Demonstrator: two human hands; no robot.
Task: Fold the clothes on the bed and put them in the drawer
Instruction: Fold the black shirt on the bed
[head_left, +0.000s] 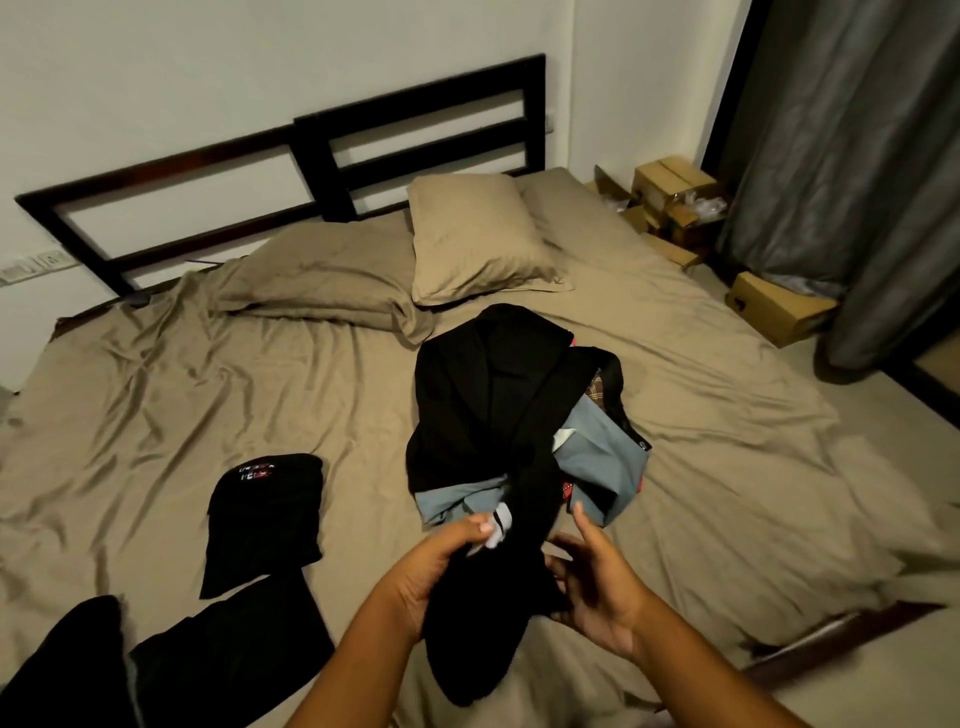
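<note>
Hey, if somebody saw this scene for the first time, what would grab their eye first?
Probably the heap of unfolded clothes topped by a black jacket in the middle of the tan bed sheet. Right in front of it, the left hand grips a black garment with the right hand at its edge. A folded black shirt with a printed logo lies to the left.

The bed sheet (208, 395) and pillow (478, 234) are smooth tan cloth with a soft satin sheen (creased all over). The black garment (498, 587) and black jacket (483, 395) look matt. The headboard (415, 111) is dark, slightly glossy wood, the boxes (774, 306) matt cardboard, and the curtain (841, 156) faintly shiny grey cloth.
</note>
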